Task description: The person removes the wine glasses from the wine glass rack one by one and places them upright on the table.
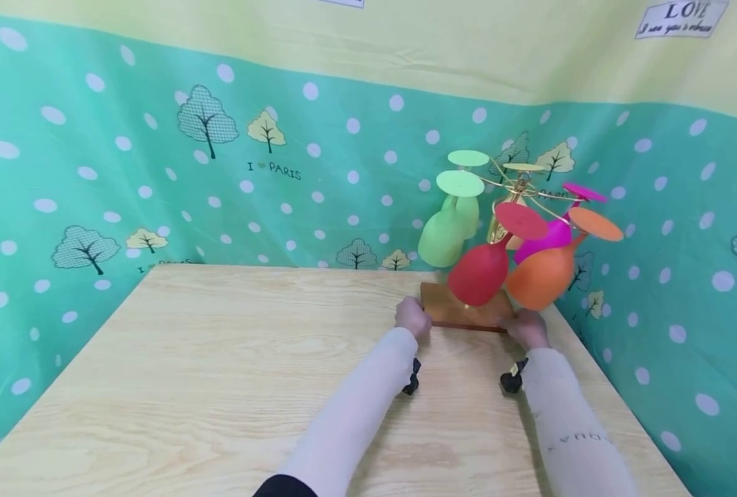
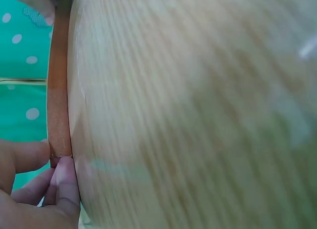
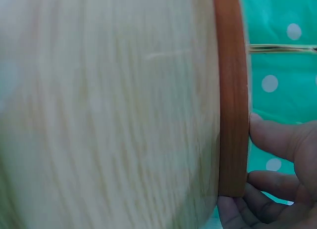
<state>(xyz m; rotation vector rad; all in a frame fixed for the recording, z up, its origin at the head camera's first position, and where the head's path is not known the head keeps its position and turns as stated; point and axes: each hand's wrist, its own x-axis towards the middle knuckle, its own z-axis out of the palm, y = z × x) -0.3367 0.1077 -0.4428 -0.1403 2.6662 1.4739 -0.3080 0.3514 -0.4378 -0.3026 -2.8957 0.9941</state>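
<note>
A gold-coloured metal wine glass rack point(image 1: 520, 185) rises from a flat brown wooden base point(image 1: 441, 304) at the table's far right. Upside-down goblets hang from its arms: two green ones point(image 1: 441, 238), a red one point(image 1: 480, 274), an orange one point(image 1: 540, 277), a magenta one point(image 1: 547, 241) and a yellowish one point(image 1: 525, 167) partly hidden behind. My left hand point(image 1: 413, 317) grips the base's left end, thumb on top and fingers at the lower edge in the left wrist view. At the opposite end my right hand point(image 1: 528, 330) holds the base point(image 3: 233, 95) the same way.
The light wood-grain table point(image 1: 188, 373) stretches left and toward me. A green polka-dot cloth point(image 1: 318, 179) with printed trees hangs along the back and both sides, close behind the goblets and beside my right arm. Small black devices point(image 1: 512, 379) sit at both wrists.
</note>
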